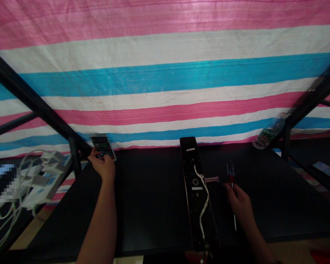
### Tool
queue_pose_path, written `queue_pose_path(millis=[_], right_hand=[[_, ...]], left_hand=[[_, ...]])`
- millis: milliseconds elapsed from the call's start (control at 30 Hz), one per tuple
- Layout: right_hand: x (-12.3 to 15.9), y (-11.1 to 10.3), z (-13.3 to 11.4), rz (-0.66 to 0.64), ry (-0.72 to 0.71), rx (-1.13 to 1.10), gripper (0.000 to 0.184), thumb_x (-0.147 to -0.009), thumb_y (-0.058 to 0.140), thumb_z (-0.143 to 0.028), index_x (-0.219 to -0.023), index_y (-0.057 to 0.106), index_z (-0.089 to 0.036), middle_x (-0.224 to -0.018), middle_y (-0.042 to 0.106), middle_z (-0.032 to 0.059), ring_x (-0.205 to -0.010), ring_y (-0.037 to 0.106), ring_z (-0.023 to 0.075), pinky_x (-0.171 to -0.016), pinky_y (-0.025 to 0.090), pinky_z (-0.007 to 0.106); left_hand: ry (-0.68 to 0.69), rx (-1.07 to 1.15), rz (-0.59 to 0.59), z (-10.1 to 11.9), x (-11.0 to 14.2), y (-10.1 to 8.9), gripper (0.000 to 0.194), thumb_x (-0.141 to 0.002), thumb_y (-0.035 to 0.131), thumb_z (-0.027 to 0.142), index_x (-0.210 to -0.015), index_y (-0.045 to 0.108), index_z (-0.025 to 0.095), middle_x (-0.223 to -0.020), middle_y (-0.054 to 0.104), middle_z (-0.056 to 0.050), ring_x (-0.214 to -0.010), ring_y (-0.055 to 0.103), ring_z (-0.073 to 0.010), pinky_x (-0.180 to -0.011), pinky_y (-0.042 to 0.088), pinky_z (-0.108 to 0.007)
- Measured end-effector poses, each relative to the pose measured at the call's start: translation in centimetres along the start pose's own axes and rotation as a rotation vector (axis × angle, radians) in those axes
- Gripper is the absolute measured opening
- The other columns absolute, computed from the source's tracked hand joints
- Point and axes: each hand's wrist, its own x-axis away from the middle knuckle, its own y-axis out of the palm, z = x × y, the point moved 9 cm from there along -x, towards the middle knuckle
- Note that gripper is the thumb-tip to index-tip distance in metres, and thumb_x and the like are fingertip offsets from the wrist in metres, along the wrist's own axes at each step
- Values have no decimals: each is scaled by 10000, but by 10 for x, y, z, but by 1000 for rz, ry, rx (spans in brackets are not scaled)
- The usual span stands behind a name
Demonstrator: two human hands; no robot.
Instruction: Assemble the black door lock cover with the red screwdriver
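My left hand is at the far left of the black table, fingers closed on the lower part of a phone. The phone tilts up by the striped sheet, its screen lit. In my right hand is a screwdriver with a clear and red handle. Its handle points away from me and its metal shaft points back toward my body. Between my hands lies a long, narrow black panel. A white cable runs along it, and a small clear, pinkish strip sticks out at its right side.
Behind the table hangs a pink, white and blue striped sheet. Dark metal bars slope at both sides. White chargers and cables lie at the left. A plastic bottle leans at the back right; another phone-like object lies beyond.
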Motion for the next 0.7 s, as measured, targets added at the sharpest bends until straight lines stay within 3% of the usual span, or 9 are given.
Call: queue_pose_path(millis=[167, 400, 700], right_hand=[[-1, 0, 0, 1, -13, 8, 570, -795, 564, -689, -898, 704, -145, -535, 476, -27, -497, 451, 155, -468, 346, 268], [-3, -1, 7, 5, -26, 8, 575, -809, 566, -684, -929, 713, -141, -554, 496, -21, -526, 459, 157, -490, 350, 264], [-1, -2, 2, 13, -32, 10, 557, -811, 587, -665, -921, 727, -137, -559, 544, 0, -515, 471, 157, -486, 355, 263]], left_hand=[[14, -31, 68, 1, 5, -10, 391, -743, 514, 18, -1113, 488, 142, -1283, 613, -167, -975, 695, -240, -852, 587, -364], [-4, -48, 60, -12, 8, -7, 386, -741, 536, 57, -1115, 504, 146, -1232, 648, -146, -747, 693, -185, -691, 575, -308], [-34, -71, 37, -23, 7, -4, 343, -735, 550, 83, -1056, 480, 183, -1177, 658, -113, -677, 665, -161, -697, 559, -311]])
